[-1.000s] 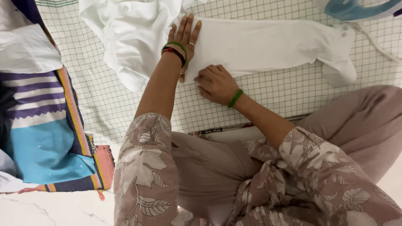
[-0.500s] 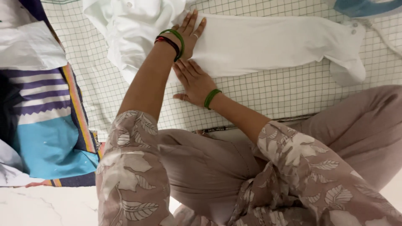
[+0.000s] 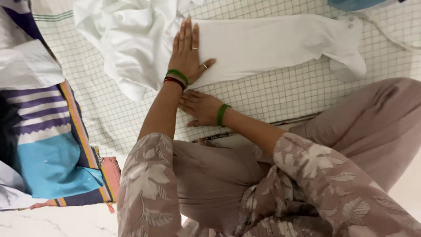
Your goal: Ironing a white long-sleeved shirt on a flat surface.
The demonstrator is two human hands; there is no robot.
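At the bottom of the frame sit the person's knees in taupe trousers [image 3: 351,127] and leaf-printed sleeves. Just above, the right hand [image 3: 199,109] lies flat on the checked cloth [image 3: 272,94], fingers together and pointing left; half a second ago it sat further right, so it has slid under the crossing left forearm. The left hand [image 3: 186,52] has moved up and presses the white shirt sleeve [image 3: 272,44], fingers straight and close, thumb spread. The sleeve lies flat across the upper middle, its bunched body [image 3: 127,39] upper left. A striped blanket [image 3: 48,145] fills the left edge; a blue iron [image 3: 355,3] peeks in the upper right.
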